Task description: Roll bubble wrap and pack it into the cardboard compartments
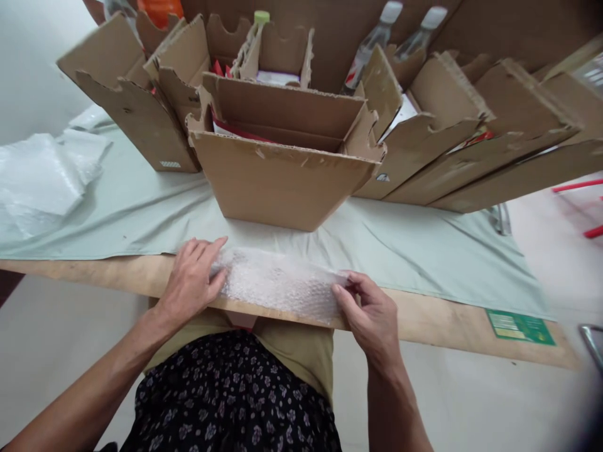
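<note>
A folded strip of clear bubble wrap (277, 282) lies along the table's front edge, between my two hands. My left hand (195, 273) rests at its left end, fingers stretched out and thumb apart, touching the wrap. At the other end, my right hand (370, 307) pinches the wrap's corner between thumb and fingers. Just beyond the strip stands an open cardboard box (282, 182) with something red and white inside.
More open cardboard boxes (419, 150) line the back, some with bottles (377, 41) behind. A pile of bubble wrap (42, 179) sits at the left on the pale green cloth (400, 251). A green label (521, 326) is on the wooden edge at right.
</note>
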`<state>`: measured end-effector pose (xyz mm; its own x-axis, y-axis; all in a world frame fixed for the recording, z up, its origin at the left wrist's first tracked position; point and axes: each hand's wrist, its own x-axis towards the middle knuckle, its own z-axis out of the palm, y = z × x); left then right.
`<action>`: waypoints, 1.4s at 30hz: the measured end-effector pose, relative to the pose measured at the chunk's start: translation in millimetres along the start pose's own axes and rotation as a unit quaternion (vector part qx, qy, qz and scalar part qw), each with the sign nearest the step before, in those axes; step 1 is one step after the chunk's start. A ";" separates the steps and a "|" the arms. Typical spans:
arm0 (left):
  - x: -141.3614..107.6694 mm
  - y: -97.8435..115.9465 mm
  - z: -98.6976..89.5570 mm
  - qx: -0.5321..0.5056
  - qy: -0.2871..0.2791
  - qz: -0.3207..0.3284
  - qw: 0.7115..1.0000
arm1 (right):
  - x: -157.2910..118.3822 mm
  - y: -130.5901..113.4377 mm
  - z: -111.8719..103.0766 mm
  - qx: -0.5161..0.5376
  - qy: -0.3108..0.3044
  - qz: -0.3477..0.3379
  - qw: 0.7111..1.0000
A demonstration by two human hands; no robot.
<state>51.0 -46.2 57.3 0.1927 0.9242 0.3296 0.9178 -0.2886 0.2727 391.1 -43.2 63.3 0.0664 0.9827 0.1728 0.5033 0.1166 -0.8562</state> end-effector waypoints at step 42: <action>-22.6 58.9 11.2 -0.095 0.075 -0.020 0.992 | -27.2 -61.1 50.2 -0.121 -0.095 -0.338 0.929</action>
<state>104.6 -81.2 55.8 0.0911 0.8923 0.4421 0.8392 -0.3078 0.4483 315.4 -69.8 86.4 -0.4765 0.7070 0.5226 0.5546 0.7030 -0.4453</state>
